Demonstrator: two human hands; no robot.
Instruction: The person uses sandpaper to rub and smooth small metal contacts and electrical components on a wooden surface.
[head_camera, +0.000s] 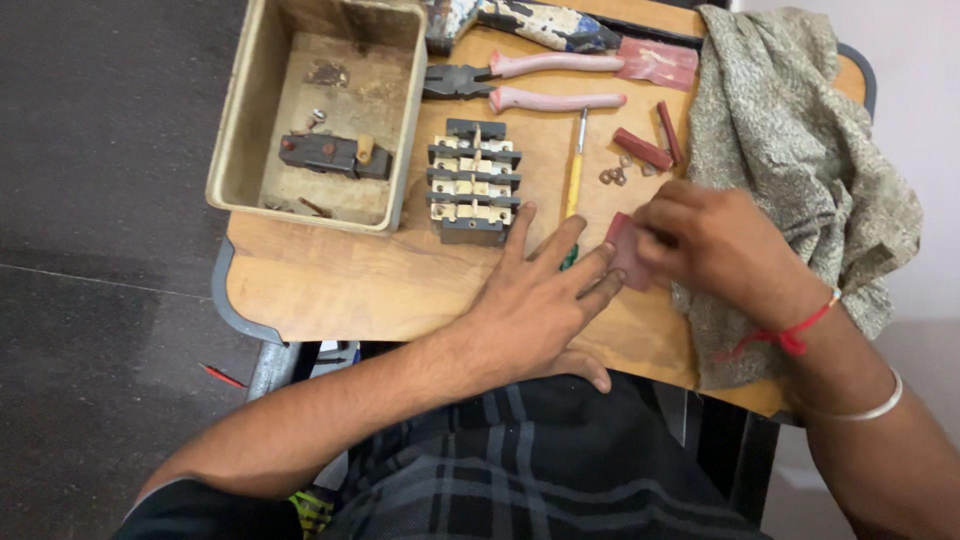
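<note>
Left hand (545, 300) is laid flat on the wooden table (330, 290), palm down, fingers spread, nothing gripped. Its fingertips lie over the green handle end of a small screwdriver (574, 178), whose yellow shaft points away toward the pliers.

Right hand (715, 240) is closed in a pinch on a small reddish flat piece (624, 250), held at the table surface just beside the left fingertips. A red thread and a metal bangle are worn on that wrist.

Just beyond the left index finger, a grey multi-pole switch block (473, 182) with cream inserts is set upright on the table. Beyond the right hand, small brown washers or nuts (612, 176) and two dark red bars (650, 145) are scattered. Further out, pink-handled pliers (540, 82) are laid across the table top, with a red packet (658, 62) beside them.

A speckled grey cloth (790, 130) is draped over the right edge of the table. At far left, a beige tray (320, 110) holds a dark block-shaped part (332, 155) and loose screws.
</note>
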